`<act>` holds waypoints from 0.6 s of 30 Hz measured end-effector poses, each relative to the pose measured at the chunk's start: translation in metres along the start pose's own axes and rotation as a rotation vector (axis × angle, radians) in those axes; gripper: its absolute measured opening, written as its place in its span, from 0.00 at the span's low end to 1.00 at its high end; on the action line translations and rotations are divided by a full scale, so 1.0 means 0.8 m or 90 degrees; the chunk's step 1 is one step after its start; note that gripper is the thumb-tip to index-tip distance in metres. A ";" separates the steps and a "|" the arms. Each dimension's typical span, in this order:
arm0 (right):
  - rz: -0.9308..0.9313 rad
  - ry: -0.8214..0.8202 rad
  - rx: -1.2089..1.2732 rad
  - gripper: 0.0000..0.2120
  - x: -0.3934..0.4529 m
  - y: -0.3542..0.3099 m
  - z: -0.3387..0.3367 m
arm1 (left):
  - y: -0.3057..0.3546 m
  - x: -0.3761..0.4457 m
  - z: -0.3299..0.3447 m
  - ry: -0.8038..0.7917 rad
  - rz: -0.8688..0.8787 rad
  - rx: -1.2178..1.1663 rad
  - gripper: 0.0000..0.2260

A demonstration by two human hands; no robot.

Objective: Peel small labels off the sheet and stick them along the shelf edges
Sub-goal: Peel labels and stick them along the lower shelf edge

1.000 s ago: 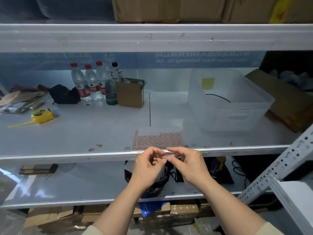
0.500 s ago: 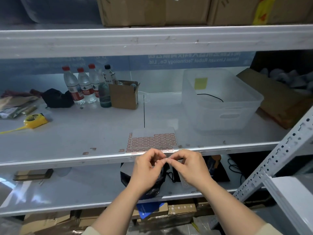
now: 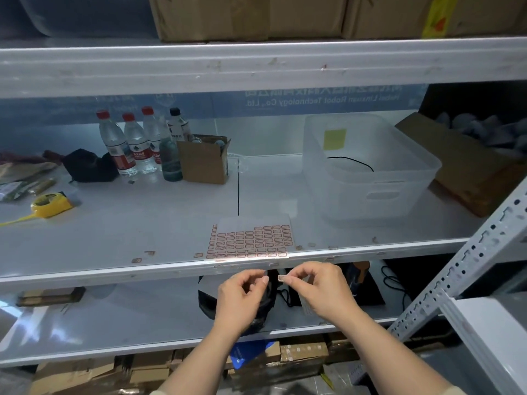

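On the middle shelf (image 3: 114, 223), going left to right: a yellow tape measure (image 3: 50, 205) at the far left with its tape pulled out toward 9 o'clock, a black pouch (image 3: 88, 165) behind it, then 3 red-capped water bottles (image 3: 128, 143) and 1 black-capped bottle (image 3: 176, 129) in a cluster, with a small open cardboard box (image 3: 204, 159) just beside them at 3 o'clock. Further right stands a clear plastic bin (image 3: 368, 166) holding a yellow note and a black cable, and a large cardboard box (image 3: 456, 163) lies at the far right edge.

The label sheet (image 3: 251, 240) lies flat at the front of this shelf, its near edge overhanging the shelf edge (image 3: 142, 269). A few loose labels are scattered on the shelf to either side of the sheet.

Both hands hang just below the shelf edge, at 6 o'clock from the sheet. The left hand (image 3: 242, 295) has its fingers curled with thumb and forefinger close together; I cannot tell whether it holds anything. The right hand (image 3: 316, 289) pinches 1 small label (image 3: 281, 277) between thumb and forefinger, its free end pointing toward 9 o'clock at the left fingertips, a narrow gap apart. Behind the hands, on the lower shelf, sits a black bag (image 3: 208, 303).
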State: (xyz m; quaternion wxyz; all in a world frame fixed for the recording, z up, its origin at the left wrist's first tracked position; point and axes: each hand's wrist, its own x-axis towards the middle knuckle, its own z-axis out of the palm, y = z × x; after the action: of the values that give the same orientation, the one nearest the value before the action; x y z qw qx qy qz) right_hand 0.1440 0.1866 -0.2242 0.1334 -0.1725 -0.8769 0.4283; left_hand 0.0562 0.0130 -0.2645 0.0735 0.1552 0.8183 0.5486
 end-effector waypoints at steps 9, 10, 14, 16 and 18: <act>-0.005 0.020 -0.017 0.06 0.008 0.004 -0.008 | -0.005 0.011 0.023 0.073 -0.026 0.066 0.11; -0.006 0.023 -0.016 0.06 0.009 0.004 -0.008 | -0.004 0.013 0.024 0.081 -0.030 0.082 0.11; -0.008 0.037 -0.005 0.07 0.012 0.004 -0.010 | -0.001 0.021 0.028 0.091 -0.044 0.144 0.10; -0.009 0.036 -0.004 0.07 0.012 0.006 -0.012 | -0.001 0.023 0.031 0.098 -0.055 0.159 0.10; -0.008 0.029 -0.005 0.06 0.012 0.008 -0.015 | -0.002 0.024 0.035 0.101 -0.062 0.157 0.10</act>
State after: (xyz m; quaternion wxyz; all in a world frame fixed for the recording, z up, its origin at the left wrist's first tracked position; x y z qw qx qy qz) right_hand 0.1412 0.2025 -0.2218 0.1550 -0.1772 -0.8765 0.4200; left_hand 0.0461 0.0431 -0.2757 0.0155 0.0790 0.8892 0.4504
